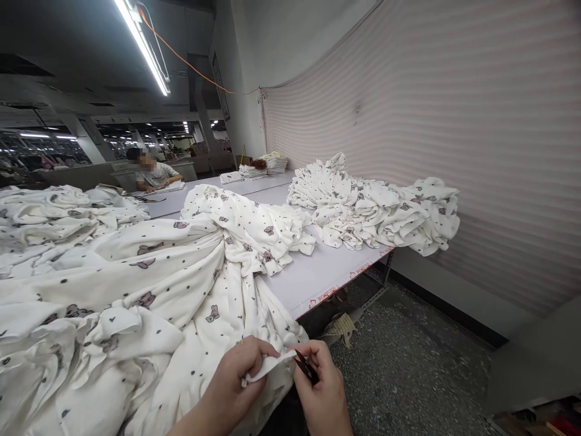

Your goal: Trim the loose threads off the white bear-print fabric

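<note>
White fleecy fabric (pixel 149 266) printed with small dark dots and mauve animal figures is heaped over the near left of the table. My left hand (pixel 238 375) pinches a folded edge of this fabric near the table's front edge. Close beside it, my right hand (pixel 320 384) is closed around small dark thread snips (pixel 307 368). The tips of the snips are at the fabric edge, and the fingers of my right hand also seem to touch it there. Whether the blades have thread or cloth between them is too small to tell.
More of the same printed fabric (pixel 372 203) lies piled at the table's far right, overhanging its edge. Stacked folded cloths (pixel 275 163) stand at the back. A person (pixel 157 172) works across the table (pixel 290 281). A yellowish scrap (pixel 340 327) hangs low beside the table.
</note>
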The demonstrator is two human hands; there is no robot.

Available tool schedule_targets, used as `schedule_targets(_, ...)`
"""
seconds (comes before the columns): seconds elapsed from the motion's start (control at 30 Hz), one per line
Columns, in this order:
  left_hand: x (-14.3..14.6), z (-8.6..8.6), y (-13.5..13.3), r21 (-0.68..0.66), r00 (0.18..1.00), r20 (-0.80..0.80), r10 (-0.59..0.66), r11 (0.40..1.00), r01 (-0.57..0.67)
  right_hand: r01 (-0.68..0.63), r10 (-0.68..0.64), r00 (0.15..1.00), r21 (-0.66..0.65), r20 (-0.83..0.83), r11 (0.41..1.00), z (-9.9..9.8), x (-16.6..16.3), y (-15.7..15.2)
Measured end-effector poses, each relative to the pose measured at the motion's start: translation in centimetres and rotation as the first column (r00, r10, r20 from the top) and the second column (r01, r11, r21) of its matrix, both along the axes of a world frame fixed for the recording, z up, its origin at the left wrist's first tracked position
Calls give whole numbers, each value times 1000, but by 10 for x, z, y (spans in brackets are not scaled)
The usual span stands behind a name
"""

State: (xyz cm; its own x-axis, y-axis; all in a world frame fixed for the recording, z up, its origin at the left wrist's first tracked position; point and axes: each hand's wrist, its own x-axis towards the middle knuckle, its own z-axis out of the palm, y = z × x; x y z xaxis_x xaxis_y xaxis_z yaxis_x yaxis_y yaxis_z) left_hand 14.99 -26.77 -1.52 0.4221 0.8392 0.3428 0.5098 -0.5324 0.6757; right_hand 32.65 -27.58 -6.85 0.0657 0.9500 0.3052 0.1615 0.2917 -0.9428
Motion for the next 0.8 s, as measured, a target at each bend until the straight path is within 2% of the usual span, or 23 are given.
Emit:
schedule_targets(0.07, 2, 0, -2, -103, 997, 51, 55, 993, -50, -23, 25, 998, -39, 51, 999, 2, 0, 3)
schedule_targets(0.1, 2, 0, -2, -93, 997, 45, 64, 994, -60, -50, 54, 996, -64, 71, 997, 3, 1, 4)
schedule_targets(0.23, -1, -5, -3, 109, 999, -37, -3, 994, 7, -232, 239, 969, -101, 66, 967, 7, 13, 5)
schedule_targets(0.3, -2, -7, -3, 163, 999, -47, -18, 986, 26, -275, 284, 954, -99, 95, 956, 10, 22, 3)
schedule_targets(0.4, -2, -7, -3, 188, 998, -60, -30, 981, 40, -304, 316, 938, -101, 140, 947, 17, 30, 2)
schedule_targets(0.53, -2, -5, -2, 170, 995, -83, -50, 983, 63, -359, 359, 920, -31, 158, 933, 26, 29, 3)
schedule_targets(0.8, -1, 2, -1, 127, 997, -71, -34, 991, 43, -315, 317, 936, -33, 157, 948, 29, 27, 5)
